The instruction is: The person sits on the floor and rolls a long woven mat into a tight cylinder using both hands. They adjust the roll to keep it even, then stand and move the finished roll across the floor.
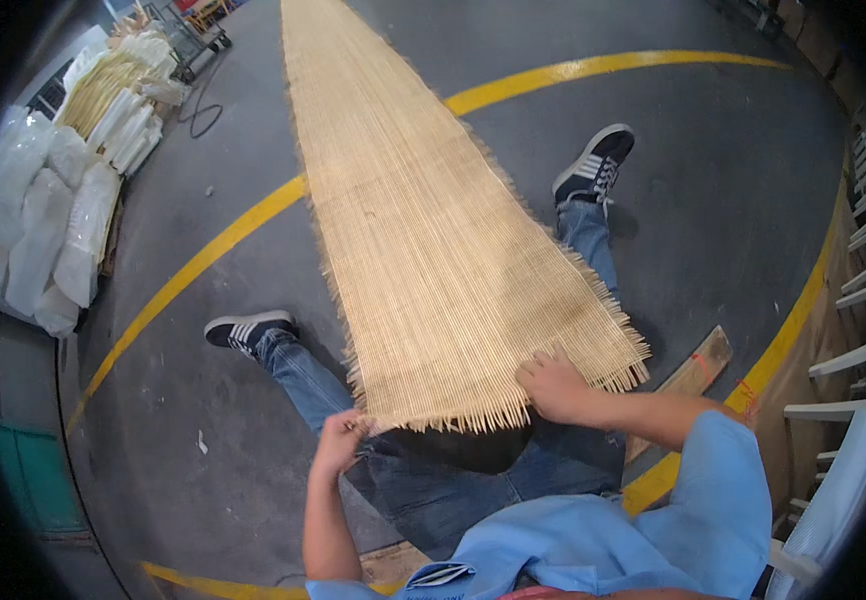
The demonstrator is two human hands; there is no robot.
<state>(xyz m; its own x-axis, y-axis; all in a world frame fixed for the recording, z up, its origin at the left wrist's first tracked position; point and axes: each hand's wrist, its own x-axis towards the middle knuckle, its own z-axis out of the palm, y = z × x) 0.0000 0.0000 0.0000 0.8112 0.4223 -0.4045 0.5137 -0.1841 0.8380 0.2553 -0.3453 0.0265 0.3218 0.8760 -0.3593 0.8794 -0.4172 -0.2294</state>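
A long, pale tan sheet of woven cane (423, 260) stretches away from my lap across the floor, with loose strand ends fringing its edges. At its near left corner, my left hand (341, 440) is closed in a pinch on the fringe. My right hand (553, 386) grips the near edge right of the middle, its fingers curled over the weave and partly hidden. The near end lies over my spread legs in blue jeans (433, 500). What is under the sheet there is mostly hidden.
Plastic-wrapped bundles (48, 215) are stacked at the left. A wooden board (693, 370) lies on the floor beside my right leg. White slatted pieces (858, 355) line the right side. Yellow lines (223, 240) cross the grey floor, and a wheeled cart (188, 45) stands at the far left.
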